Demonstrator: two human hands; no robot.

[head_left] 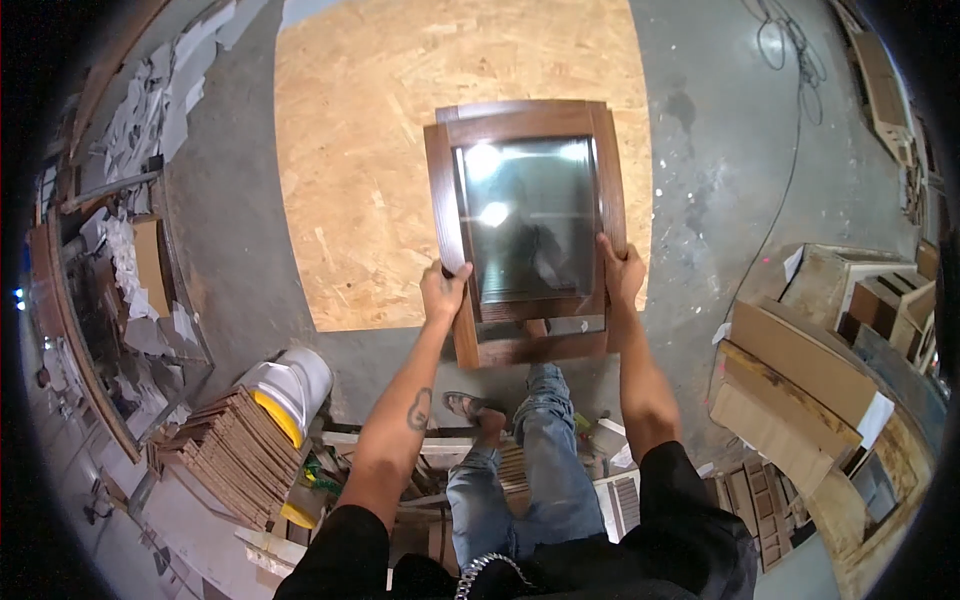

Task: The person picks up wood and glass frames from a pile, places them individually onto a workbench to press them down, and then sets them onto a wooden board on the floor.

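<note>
Brown wood-framed glass panel (pixel 530 225) is gripped by 2 hands (pixel 441 293).

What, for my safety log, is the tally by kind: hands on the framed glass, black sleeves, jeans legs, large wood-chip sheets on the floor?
Left hand and right hand on framed glass: 2
Black sleeves: 2
Jeans legs: 2
Wood-chip sheet: 1
Total: 7

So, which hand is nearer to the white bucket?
The left hand, holding the framed glass panel by its left side, ahead and right of the white bucket; the right hand holds the right side, farther away.
</note>
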